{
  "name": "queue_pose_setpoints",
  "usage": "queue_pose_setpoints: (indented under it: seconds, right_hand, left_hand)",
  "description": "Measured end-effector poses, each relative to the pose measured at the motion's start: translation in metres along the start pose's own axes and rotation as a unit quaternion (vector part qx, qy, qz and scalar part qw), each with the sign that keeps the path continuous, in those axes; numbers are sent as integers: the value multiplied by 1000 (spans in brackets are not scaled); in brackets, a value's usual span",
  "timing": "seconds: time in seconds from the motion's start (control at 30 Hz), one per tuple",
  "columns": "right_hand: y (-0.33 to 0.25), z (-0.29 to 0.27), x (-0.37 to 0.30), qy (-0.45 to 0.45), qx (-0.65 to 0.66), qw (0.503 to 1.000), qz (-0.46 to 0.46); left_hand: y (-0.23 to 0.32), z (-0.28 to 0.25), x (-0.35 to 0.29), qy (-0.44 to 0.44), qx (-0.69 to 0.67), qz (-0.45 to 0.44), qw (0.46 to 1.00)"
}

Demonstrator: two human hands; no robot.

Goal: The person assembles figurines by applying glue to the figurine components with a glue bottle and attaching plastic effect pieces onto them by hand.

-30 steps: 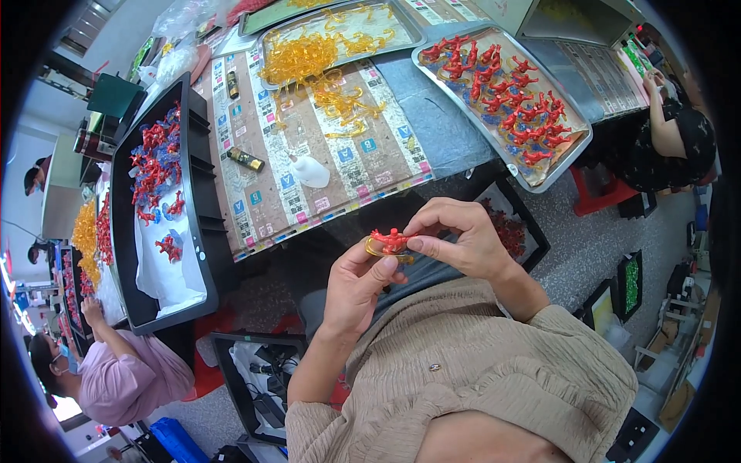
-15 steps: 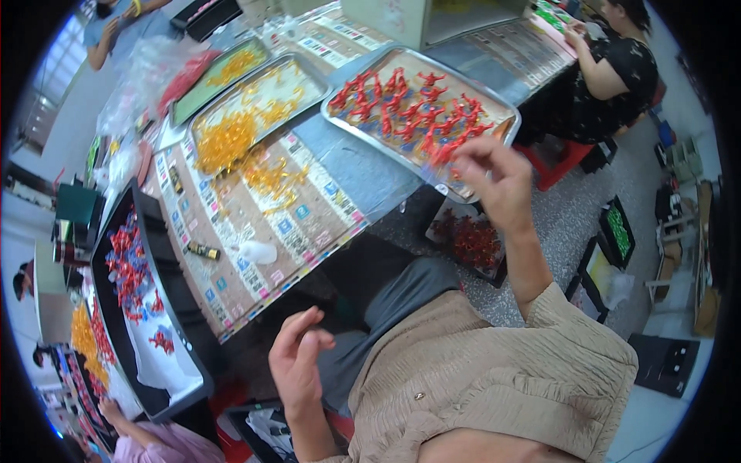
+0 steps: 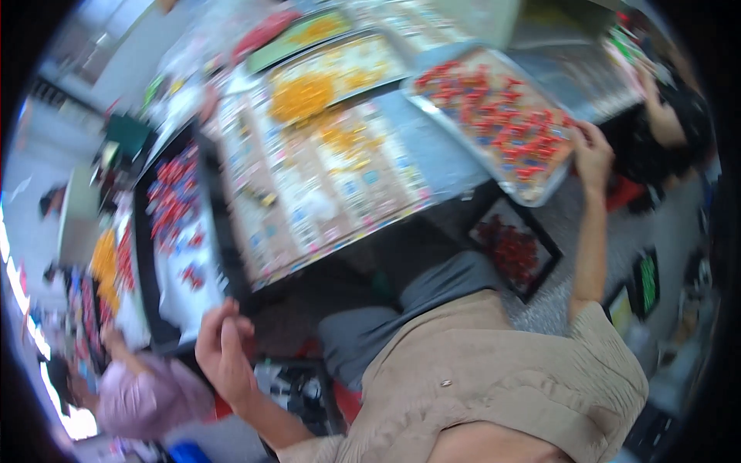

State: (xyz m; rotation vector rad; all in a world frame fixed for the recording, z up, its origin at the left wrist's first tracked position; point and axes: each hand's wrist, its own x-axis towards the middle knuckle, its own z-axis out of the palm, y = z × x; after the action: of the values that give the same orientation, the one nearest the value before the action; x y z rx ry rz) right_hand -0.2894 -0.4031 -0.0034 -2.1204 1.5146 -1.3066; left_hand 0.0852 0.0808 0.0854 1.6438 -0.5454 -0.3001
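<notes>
My right hand (image 3: 593, 153) is at the right-hand rim of a metal tray (image 3: 482, 160), its fingers closed at the edge of the red pieces. Blur hides whether it pinches a piece or the rim. Rows of small red figures (image 3: 505, 104) with blue parts cover the tray, which juts past the table's front edge. My left hand (image 3: 224, 347) is raised in front of a black bin (image 3: 228, 255), thumb and fingers drawn together. What those fingers hold, if anything, cannot be made out. Loose red and blue pieces (image 3: 174, 193) lie in the bin on a white sheet.
Yellow translucent pieces (image 3: 301, 96) fill part of another tray and spill onto the patterned table (image 3: 301, 174). A white bottle (image 3: 318, 207) lies near them. Below the table, a black crate (image 3: 513, 251) holds dark red pieces. Co-workers sit at right (image 3: 668, 116) and lower left (image 3: 150, 393).
The view has swung, so the scene sits farther right. My right hand has gone from above the tray's near corner to its right-hand rim. My left hand has moved left, toward the black bin.
</notes>
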Motion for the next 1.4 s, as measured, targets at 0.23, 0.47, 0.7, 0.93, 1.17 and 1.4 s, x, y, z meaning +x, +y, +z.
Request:
queue_pose_setpoints:
  seconds: [0.23,0.47,0.7,0.93,1.17,1.4]
  right_hand:
    - [51,-7,5,27,-57,998,-21]
    - [-58,-23,-39,17,7,997,-74]
    - [-121,-8,-79,-126,183,967,-127]
    - [-166,6,-108,-212,205,949,-115]
    - [-229,36,-151,-395,327,842,-166]
    - [-290,67,-186,-439,436,737,-272]
  left_hand:
    - [-8,-83,65,150,139,9,979]
    - [-48,-135,122,43,468,59,881]
    - [-48,-116,145,-137,552,26,822]
    - [-27,-106,121,-49,479,119,868]
    - [31,-14,41,-32,426,286,857]
    - [11,55,-3,-137,226,182,947]
